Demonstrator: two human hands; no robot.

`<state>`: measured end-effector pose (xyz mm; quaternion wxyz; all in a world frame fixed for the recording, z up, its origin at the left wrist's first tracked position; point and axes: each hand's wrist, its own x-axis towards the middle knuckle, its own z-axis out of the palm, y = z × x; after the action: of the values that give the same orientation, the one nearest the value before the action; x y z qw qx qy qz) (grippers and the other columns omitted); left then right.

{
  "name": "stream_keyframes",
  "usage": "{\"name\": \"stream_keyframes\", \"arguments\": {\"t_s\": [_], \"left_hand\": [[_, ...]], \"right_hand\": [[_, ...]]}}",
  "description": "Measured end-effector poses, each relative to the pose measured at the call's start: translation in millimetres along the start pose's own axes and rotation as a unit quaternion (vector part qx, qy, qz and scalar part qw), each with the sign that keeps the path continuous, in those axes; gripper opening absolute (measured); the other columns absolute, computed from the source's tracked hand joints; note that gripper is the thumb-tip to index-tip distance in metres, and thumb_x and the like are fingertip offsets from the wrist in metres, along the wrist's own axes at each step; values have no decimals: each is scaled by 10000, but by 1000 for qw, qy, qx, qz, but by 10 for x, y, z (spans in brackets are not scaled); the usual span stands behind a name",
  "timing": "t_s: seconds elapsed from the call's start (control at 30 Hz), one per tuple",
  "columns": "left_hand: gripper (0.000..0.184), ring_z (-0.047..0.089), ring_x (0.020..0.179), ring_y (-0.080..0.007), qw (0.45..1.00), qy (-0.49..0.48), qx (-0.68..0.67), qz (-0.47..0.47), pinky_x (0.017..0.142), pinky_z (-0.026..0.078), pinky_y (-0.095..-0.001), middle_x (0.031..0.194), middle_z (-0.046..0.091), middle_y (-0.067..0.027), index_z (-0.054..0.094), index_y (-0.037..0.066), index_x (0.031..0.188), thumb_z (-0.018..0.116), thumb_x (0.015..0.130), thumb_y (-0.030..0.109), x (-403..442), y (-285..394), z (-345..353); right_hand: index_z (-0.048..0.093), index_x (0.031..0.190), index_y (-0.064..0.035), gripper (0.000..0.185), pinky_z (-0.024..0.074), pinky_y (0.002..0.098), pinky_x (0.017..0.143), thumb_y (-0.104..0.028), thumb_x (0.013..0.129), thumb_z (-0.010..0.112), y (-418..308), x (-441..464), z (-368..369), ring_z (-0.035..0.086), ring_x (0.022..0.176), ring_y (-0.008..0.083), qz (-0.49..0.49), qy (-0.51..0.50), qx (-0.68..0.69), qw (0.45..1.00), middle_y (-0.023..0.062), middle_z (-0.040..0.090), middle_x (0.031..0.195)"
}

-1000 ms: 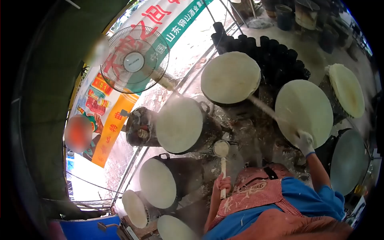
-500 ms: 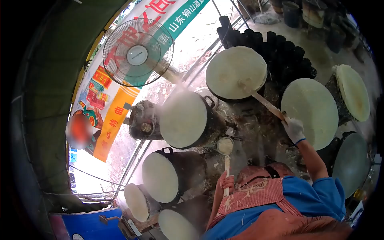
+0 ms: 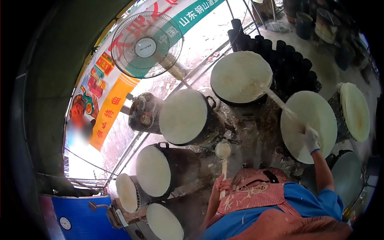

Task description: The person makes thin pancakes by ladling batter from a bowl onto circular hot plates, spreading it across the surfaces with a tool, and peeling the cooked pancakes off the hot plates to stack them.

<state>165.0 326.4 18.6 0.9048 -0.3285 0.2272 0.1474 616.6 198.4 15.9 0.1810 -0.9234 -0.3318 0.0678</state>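
Observation:
My left hand is wrapped round the pale handle of a ladle, held in front of my apron. The ladle's bowl looks full of a pale mass. My right hand, in a white glove, grips a long wooden stick. At its far end the stick reaches the rim of a big round pan with a creamy white surface; whether it touches that surface I cannot tell. Beneath my right hand lies another wide pan with the same pale surface.
More pale-topped pots stand to the left: a large black one, another, and smaller ones. A stand fan rises at the far left, before a banner. Black cylinders are stacked behind; a pale-topped drum stands right.
My right hand has moved to the right and a little nearer me, drawing the stick along. My left hand still holds the ladle. The whole view has shifted slightly.

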Motion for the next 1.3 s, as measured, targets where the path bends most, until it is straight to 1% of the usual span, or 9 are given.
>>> {"name": "stream_keyframes", "arguments": {"t_s": [0.1,0.23,0.33,0.43,0.67,0.83,0.9,1.0,1.3], "left_hand": [[377,301,399,-88,999,24,22,5,406,284,-232,493,287,17,360,91,688,482,973,304,31,-14,-12],[399,288,380,-83,984,44,164,-46,380,274,-230,497,301,34,351,102,673,487,966,336,167,397,-395],[518,328,376,-83,961,-63,203,-176,406,280,-213,510,312,47,550,36,1030,361,965,514,386,1092,-1065],[456,357,410,-60,940,105,301,-120,393,274,-204,537,352,47,546,54,970,425,951,494,357,1211,-830],[477,591,760,-159,970,-47,139,-193,667,470,-256,931,622,-109,500,59,1244,528,927,415,695,2055,-1481],[522,605,899,-198,961,-58,110,-249,792,487,-308,1064,620,-131,491,64,1275,543,907,431,958,2503,-1584],[521,598,911,-192,938,65,307,-148,795,485,-313,1095,609,-129,472,64,1291,551,906,405,913,2378,-972],[525,586,930,-182,793,280,538,-57,799,482,-320,1141,592,-128,445,64,1316,562,903,366,904,2062,-63],[457,547,822,-167,757,158,622,-124,724,462,-292,1002,578,-84,409,89,1289,572,904,274,1002,2404,198]], "right_hand": [[626,882,-107,253,485,446,655,-303,728,669,-141,333,454,631,725,354,-162,-1,-74,984,164,637,736],[610,915,-119,268,474,442,689,-249,691,679,-746,972,803,622,801,319,-336,-74,-118,931,123,621,883],[596,1072,-130,424,477,429,751,-247,675,689,-1178,1465,1112,610,847,296,-453,-60,-145,877,116,590,1020],[582,1085,-145,421,511,407,684,-263,692,676,-1466,1969,1490,623,796,308,-544,-11,-33,838,115,575,1072],[604,745,-110,92,490,423,573,-190,703,588,-2055,2520,1667,610,599,303,-610,-103,-239,749,78,598,696],[594,736,-91,78,494,387,643,-163,717,571,-2354,2868,1524,623,691,278,-617,-31,-178,766,86,600,726],[598,750,-89,77,496,394,653,-149,706,581,-2584,2908,1317,625,715,286,-620,0,-158,769,92,607,738],[604,772,-82,108,498,404,674,-139,679,603,-2903,3042,1091,628,743,295,-610,7,-169,774,102,618,760],[570,871,-64,173,491,429,718,-154,729,608,-3598,3919,709,624,790,336,-508,27,-161,846,156,623,772]]}}
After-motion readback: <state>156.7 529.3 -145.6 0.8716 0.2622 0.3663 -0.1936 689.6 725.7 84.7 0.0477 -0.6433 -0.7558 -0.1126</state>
